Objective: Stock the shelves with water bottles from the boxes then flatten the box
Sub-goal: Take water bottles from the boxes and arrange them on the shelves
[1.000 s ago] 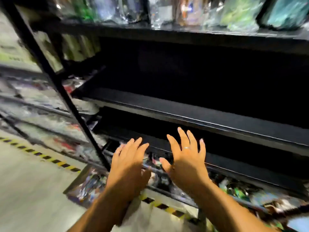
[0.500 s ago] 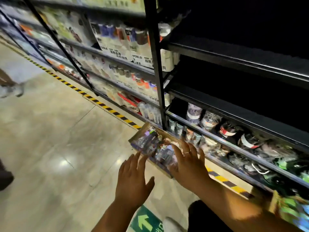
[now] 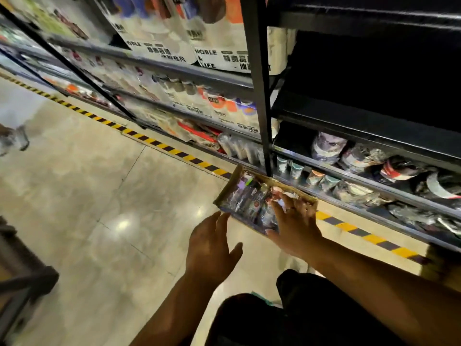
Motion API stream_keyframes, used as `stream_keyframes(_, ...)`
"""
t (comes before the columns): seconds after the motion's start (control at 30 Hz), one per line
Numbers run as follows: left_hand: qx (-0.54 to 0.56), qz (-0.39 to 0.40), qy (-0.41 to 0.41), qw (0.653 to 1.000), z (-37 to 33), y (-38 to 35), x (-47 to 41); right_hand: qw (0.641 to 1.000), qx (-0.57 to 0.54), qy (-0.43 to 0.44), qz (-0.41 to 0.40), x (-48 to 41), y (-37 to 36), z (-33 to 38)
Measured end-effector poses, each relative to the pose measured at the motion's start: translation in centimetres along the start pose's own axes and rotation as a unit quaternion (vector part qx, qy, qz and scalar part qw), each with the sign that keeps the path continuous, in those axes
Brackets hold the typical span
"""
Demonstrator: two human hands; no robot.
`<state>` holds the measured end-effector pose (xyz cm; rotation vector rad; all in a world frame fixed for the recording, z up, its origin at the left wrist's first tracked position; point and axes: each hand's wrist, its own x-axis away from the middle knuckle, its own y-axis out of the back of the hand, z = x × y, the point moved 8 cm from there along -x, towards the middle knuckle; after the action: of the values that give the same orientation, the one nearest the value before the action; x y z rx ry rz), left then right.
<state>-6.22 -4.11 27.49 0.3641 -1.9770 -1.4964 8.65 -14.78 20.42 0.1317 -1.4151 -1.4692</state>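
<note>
An open cardboard box (image 3: 228,189) sits on the floor at the foot of the black shelf unit (image 3: 258,96), filled with several plastic-wrapped bottles (image 3: 245,199). My right hand (image 3: 294,223) reaches into the box with fingers spread over the wrapped items; whether it holds one cannot be told. My left hand (image 3: 212,245) hovers open just short of the box's near left corner, fingers straight, holding nothing. Two dark empty shelves (image 3: 374,121) lie above on the right.
The bottom shelf (image 3: 374,196) holds wrapped goods and small cups. Left shelves carry packaged cups (image 3: 224,108). A yellow-black striped line (image 3: 154,142) runs along the shelf base. A dark cart frame (image 3: 20,283) stands at left; someone's foot (image 3: 12,139) is far left.
The view swung down from the empty shelves to the floor box. Both hands dropped toward it; my right hand now reaches inside, my left has come closer to its corner.
</note>
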Motion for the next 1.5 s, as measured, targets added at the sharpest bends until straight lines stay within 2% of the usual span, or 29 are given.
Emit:
stream_keyframes(0.13,0.020,0.046,-0.009,0.999,1.8,-1.4,-6.1,0.999,-0.029,-0.028,0.002,-4.9,-1.0,0.8)
stream_keyframes(0.27,0.038,0.112,-0.026,0.993,3.3,-5.9,-13.0,0.991,-0.082,-0.105,0.001,-9.1,-4.0,-0.8)
stream_keyframes(0.37,0.073,0.161,-0.032,0.984,5.1,-11.8,-19.0,0.977,-0.114,-0.178,0.031,-12.2,-8.2,-2.7)
stream_keyframes(0.5,0.136,0.224,-0.007,0.965,8.6,-22.6,-25.4,0.952,-0.140,-0.272,0.017,-16.3,-14.8,-4.9)
stream_keyframes(0.67,0.096,0.258,0.024,0.961,13.8,-35.1,-30.7,0.915,-0.219,-0.337,0.031,-22.2,-25.2,-5.3)
stream_keyframes(0.83,0.106,0.256,0.048,0.960,16.1,-43.8,-36.4,0.899,-0.240,-0.365,0.017,-25.5,-33.5,-6.5)
stream_keyframes(0.93,0.112,0.273,0.095,0.951,16.1,-47.8,-37.4,0.887,-0.262,-0.380,0.001,-26.3,-36.4,-7.4)
stream_keyframes(1.03,0.020,0.294,0.090,0.951,15.7,-50.2,-36.7,0.865,-0.303,-0.399,-0.008,-27.0,-37.8,-8.1)
stream_keyframes(1.17,0.018,0.265,0.086,0.960,15.7,-50.7,-36.0,0.825,-0.362,-0.434,-0.029,-27.8,-38.3,-9.1)
stream_keyframes(1.23,0.047,0.254,0.083,0.962,15.9,-51.1,-35.9,0.812,-0.375,-0.446,-0.032,-28.1,-38.3,-9.9)
stream_keyframes(1.3,0.142,0.258,0.086,0.952,15.8,-51.6,-35.7,0.801,-0.387,-0.456,-0.025,-28.2,-38.3,-11.1)
stream_keyframes(1.43,0.366,0.263,0.085,0.889,13.7,-50.9,-35.1,0.765,-0.423,-0.484,-0.036,-28.1,-39.5,-14.6)
stream_keyframes(1.5,0.399,0.288,0.064,0.868,12.1,-50.8,-35.0,0.755,-0.429,-0.493,-0.046,-28.2,-40.5,-16.5)
